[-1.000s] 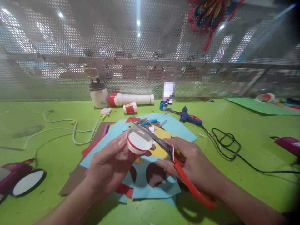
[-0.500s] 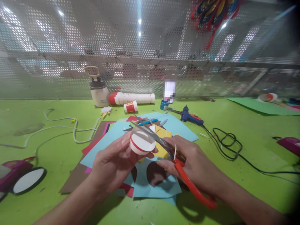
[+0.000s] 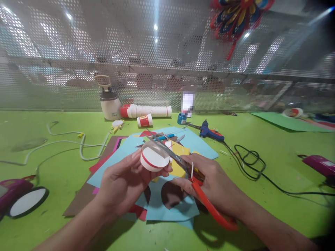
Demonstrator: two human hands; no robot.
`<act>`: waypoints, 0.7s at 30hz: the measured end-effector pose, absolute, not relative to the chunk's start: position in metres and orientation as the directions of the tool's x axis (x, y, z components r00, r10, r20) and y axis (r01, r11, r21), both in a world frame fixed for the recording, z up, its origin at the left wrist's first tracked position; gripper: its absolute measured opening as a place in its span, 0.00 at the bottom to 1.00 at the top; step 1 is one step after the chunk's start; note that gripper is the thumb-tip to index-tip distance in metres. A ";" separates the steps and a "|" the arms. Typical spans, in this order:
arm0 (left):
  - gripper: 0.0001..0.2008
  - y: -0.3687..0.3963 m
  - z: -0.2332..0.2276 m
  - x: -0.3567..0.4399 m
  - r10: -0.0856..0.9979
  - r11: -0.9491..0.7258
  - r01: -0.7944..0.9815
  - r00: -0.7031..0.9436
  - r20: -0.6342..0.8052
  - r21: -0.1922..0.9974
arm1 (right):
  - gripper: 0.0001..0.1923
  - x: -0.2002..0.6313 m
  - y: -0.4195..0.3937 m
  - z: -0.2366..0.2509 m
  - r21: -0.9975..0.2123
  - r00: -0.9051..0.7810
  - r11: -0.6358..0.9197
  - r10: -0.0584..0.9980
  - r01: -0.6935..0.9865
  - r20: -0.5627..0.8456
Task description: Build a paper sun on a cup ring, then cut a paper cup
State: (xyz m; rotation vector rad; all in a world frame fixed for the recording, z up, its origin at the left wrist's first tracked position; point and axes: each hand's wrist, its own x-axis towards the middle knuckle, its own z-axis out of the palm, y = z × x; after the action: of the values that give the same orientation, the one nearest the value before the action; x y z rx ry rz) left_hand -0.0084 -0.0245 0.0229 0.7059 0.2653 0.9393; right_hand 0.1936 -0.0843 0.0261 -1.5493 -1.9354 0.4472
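My left hand (image 3: 123,177) is closed round a short, cut-down paper cup (image 3: 155,161), white with a red line near its edge. The cup's round face tilts up towards me. In my right hand (image 3: 206,177) is a pair of scissors (image 3: 209,205) with orange-red handles. Their blades lie across the cup's far right edge, and a thin white paper strip (image 3: 192,170) curls up beside the pivot. Light blue paper (image 3: 172,212) with round dark holes lies beneath both hands, along with yellow paper pieces (image 3: 180,148).
At the back stand a white pump sprayer (image 3: 110,106), a lying stack of paper cups (image 3: 149,111) and a single red-and-white cup (image 3: 144,120). A blue glue gun (image 3: 210,131) trails a black cord (image 3: 251,160) on the right. A pale cable (image 3: 83,146) winds over the left.
The whole view has shifted slightly, so most things sit a little further left. The cup and scissors keep nearly the same pose in my hands.
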 end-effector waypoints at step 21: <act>0.16 -0.027 0.023 -0.006 0.814 0.369 -0.569 0.580 0.040 0.735 | 0.18 0.194 -0.085 0.028 -0.612 -0.133 0.247 0.965 0.751 0.225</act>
State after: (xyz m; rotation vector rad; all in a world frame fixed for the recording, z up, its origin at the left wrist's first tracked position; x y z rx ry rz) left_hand -0.0060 -0.0266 0.0226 0.7805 0.3583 0.9113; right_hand 0.1939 -0.0850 0.0280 -1.5595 -1.9422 0.4768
